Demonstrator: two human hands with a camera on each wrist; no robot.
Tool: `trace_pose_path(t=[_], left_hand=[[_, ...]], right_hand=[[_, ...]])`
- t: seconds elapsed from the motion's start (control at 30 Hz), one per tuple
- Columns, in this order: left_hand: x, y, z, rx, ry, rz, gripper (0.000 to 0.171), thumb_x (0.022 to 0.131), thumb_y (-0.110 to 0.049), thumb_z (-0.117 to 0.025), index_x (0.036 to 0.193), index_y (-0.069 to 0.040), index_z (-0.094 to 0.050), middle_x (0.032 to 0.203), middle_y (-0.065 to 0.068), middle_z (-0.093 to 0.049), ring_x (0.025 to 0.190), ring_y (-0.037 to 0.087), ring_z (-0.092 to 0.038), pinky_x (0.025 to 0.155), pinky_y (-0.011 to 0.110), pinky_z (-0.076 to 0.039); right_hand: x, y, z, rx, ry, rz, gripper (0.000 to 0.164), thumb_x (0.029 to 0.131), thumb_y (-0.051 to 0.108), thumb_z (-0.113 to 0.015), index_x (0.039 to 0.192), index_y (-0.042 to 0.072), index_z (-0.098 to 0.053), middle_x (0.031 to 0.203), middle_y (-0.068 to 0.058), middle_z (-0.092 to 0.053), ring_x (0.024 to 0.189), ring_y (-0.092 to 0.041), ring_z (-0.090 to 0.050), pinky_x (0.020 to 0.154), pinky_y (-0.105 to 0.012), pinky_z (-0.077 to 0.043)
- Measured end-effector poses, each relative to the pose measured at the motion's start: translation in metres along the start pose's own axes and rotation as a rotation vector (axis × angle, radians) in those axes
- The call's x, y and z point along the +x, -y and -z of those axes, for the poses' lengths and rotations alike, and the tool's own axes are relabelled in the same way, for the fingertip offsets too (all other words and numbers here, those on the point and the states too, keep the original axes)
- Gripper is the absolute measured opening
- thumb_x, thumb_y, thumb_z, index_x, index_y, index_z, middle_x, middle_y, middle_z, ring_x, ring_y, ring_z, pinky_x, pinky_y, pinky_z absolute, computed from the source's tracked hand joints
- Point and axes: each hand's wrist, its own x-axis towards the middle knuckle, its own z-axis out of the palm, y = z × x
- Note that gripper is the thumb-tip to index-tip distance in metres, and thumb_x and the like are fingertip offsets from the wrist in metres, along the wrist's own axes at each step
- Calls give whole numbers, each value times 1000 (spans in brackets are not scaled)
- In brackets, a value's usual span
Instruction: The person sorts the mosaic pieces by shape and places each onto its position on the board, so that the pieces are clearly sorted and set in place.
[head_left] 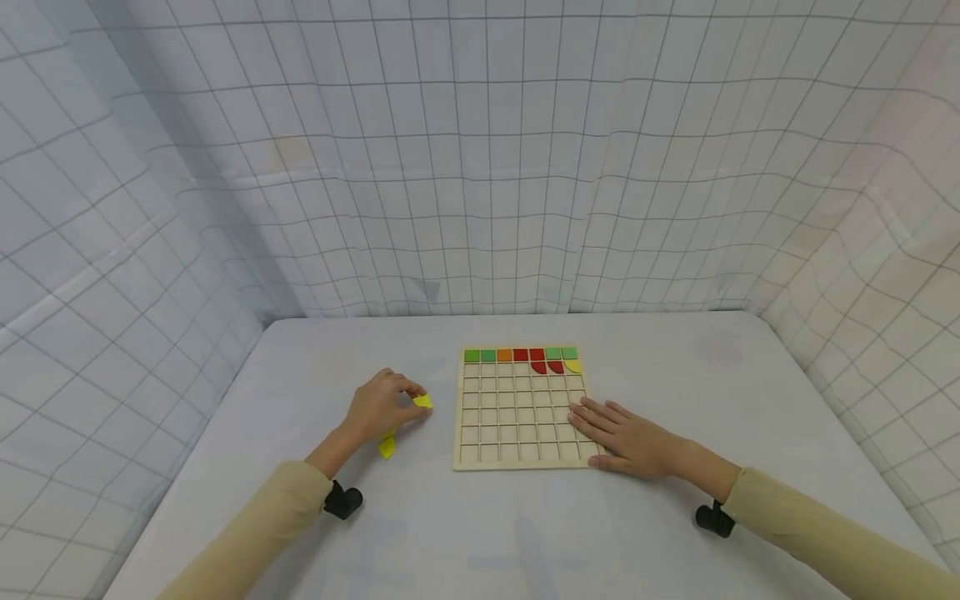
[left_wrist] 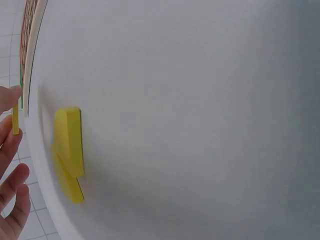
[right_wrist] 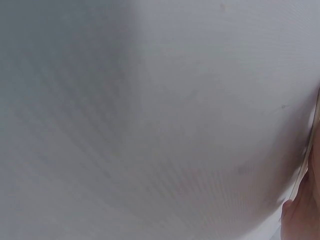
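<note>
Between thumb and fingers, my left hand [head_left: 382, 406] pinches a small flat yellow piece [head_left: 423, 401], left of the wooden grid board [head_left: 480, 466]. In the left wrist view that yellow piece [left_wrist: 15, 119] shows edge-on, raised off the table. Two more yellow pieces [head_left: 387, 447] lie overlapping on the table under the left wrist. My right hand [head_left: 630, 437] rests with its fingers spread on the board's lower right edge. Green, orange and red squares fill the board's far row; below them at the right sit two red quarter-rounds [head_left: 538, 367] and a yellow piece [head_left: 573, 366].
The white table [head_left: 495, 533] extends around the board. Behind it and on both sides hang white curtains with a grid pattern [head_left: 517, 192]. A black wrist camera [head_left: 343, 500] is strapped at the left sleeve, another black camera [head_left: 715, 520] at the right.
</note>
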Motion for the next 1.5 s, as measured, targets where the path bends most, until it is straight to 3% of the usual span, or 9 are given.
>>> trace_pose_path(t=[0.17, 0.4, 0.63, 0.97, 1.33, 1.5], left_hand=[[8, -9, -3, -2, -31, -51, 30, 74, -38, -81, 94, -16, -77, 84, -5, -68, 82, 15, -54, 63, 25, -45], [20, -21, -9, -14, -45, -88, 30, 73, -37, -82, 94, -16, -77, 85, -5, -68, 81, 14, -54, 62, 24, -46], [35, -36, -14, -32, -46, -96, 30, 73, -37, -82, 95, -16, -76, 86, -5, -68, 82, 14, -54, 63, 25, -45], [57, -52, -30, -48, -76, -162, 29, 72, -38, -82, 92, -18, -77, 82, -5, -69, 81, 14, -57, 63, 26, -49], [76, -67, -45, -96, -13, -100, 28, 75, -38, -80, 95, -19, -78, 85, -4, -71, 80, 12, -56, 60, 26, -48], [84, -76, -46, -71, 4, -95, 29, 76, -37, -80, 96, -17, -78, 86, -3, -72, 83, 15, -58, 60, 29, -50]], right_hand=[[0, -1, -1, -6, -15, 6, 66, 101, 47, -40, 153, 9, -25, 159, -11, -25, 147, -31, -22, 121, -40, -12], [1, 1, 2, -13, -1, 17, 67, 100, 47, -41, 152, 7, -27, 158, -13, -25, 145, -35, -24, 111, -55, -29], [1, 1, 1, -8, 19, 9, 67, 101, 47, -40, 152, 8, -26, 159, -13, -24, 145, -35, -23, 111, -56, -29], [1, 0, 3, 4, 60, -12, 68, 101, 47, -40, 153, 8, -23, 160, -12, -21, 147, -34, -19, 114, -55, -25], [1, 3, 6, 10, 89, -29, 68, 101, 48, -39, 153, 7, -23, 160, -12, -20, 147, -34, -18, 114, -55, -25], [2, 1, 6, 13, 100, -41, 69, 100, 50, -37, 154, 10, -21, 161, -10, -18, 148, -32, -17, 115, -55, -23]])
